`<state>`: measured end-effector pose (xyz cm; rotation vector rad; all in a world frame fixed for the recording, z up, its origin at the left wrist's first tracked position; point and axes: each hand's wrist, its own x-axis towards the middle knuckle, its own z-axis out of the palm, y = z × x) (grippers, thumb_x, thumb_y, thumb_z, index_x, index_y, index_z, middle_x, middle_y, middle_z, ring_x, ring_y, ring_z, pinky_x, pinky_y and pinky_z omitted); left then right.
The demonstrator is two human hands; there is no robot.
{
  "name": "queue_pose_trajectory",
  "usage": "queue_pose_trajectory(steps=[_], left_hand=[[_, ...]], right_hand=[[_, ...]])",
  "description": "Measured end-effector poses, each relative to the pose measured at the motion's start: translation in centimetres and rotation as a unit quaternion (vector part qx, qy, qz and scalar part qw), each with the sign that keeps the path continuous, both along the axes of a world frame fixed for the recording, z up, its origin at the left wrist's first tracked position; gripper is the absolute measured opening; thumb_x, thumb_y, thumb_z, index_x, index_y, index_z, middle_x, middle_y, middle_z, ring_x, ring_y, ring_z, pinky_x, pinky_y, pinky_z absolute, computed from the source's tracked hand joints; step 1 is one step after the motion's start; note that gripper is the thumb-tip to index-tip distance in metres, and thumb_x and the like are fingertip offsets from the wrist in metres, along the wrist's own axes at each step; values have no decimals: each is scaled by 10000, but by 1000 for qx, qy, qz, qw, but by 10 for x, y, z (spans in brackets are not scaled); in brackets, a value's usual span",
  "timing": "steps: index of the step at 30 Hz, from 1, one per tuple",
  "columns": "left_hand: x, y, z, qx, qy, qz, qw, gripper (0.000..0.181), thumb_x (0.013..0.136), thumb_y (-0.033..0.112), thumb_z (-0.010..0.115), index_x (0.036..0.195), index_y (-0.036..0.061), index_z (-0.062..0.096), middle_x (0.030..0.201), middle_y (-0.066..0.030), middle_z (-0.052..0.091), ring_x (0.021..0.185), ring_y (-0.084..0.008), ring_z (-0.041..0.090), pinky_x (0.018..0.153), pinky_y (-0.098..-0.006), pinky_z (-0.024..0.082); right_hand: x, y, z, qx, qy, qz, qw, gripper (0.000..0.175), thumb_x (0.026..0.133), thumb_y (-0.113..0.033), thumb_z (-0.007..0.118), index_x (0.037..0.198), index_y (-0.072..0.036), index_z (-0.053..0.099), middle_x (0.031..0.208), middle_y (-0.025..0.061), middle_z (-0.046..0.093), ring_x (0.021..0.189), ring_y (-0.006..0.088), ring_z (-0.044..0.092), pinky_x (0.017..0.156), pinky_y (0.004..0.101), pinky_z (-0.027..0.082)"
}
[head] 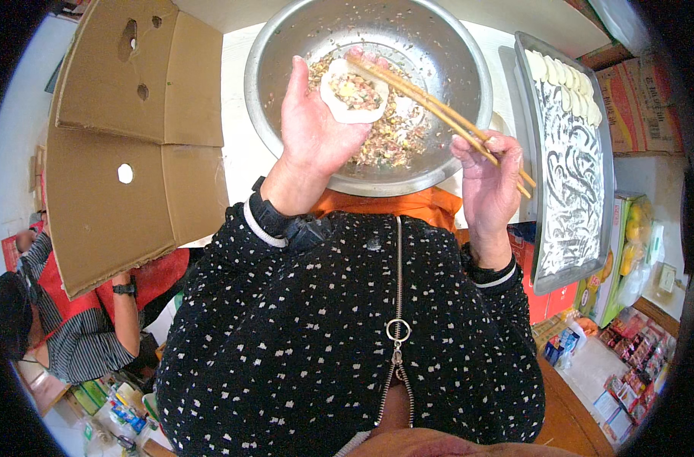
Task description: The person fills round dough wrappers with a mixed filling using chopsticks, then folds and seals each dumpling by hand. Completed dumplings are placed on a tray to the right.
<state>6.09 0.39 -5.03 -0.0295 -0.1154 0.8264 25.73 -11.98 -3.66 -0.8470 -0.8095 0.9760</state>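
Note:
On the palm and fingers of my left hand [318, 134] lies a round dumpling wrapper [347, 114], still flat and unfolded. A mound of chopped filling [355, 92] rests in its middle. My right hand [490, 183] grips a pair of wooden chopsticks [438, 108], whose tips reach the upper edge of the wrapper, near my left fingertips. Both hands are dusted with flour. Beneath them stands a large stainless steel bowl [464, 74], with more of the chopped filling [392, 145] spread over its bottom.
At right, a floured metal tray [572, 188] holds rows of folded dumplings [578, 85] at its far end. A bent cardboard sheet [118, 200] stands left of the bowl. Behind it sits another person [90, 343] in a striped top. Printed cartons [638, 108] stand beyond the tray.

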Motion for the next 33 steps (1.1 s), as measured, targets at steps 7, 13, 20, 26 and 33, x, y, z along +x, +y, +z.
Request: queue_pose_trajectory(steps=[7,13,20,26,33], left_hand=[[4,-3,11,-47,154,63,985,703,963,597,261,1276,-2,454,1282,-179,506,1282,-307,417,1106,-462,294],[3,-3,14,-60,164,75,982,672,967,586,269,1209,-1,489,1206,-174,542,1218,-312,471,1074,-439,349],[-5,-3,9,-72,59,46,995,649,969,535,331,1276,-25,450,1310,-202,487,1274,-336,425,1101,-475,313],[-15,1,-13,-108,143,23,984,635,965,523,371,1278,-24,456,1265,-207,514,1207,-332,484,1068,-469,363],[-27,-4,-46,-124,186,4,975,589,965,447,453,1295,-41,430,1308,-207,490,1265,-356,440,1080,-474,357]], right_hand=[[3,0,0,13,-70,21,997,340,1025,-319,345,1014,-21,511,1083,142,534,952,337,640,864,463,526],[2,-5,-3,44,-92,39,994,323,1016,-313,376,999,-23,519,1067,145,524,945,330,638,875,480,515],[1,-12,-2,40,-42,40,997,342,1014,-329,388,974,-18,526,1056,133,508,931,302,619,880,462,511],[15,-22,-5,30,-49,17,998,391,1007,-343,405,985,22,544,1048,138,513,947,312,608,882,510,516],[83,-62,-1,28,-101,-311,945,326,1022,-283,372,963,-10,541,918,115,582,806,278,647,773,418,531]])
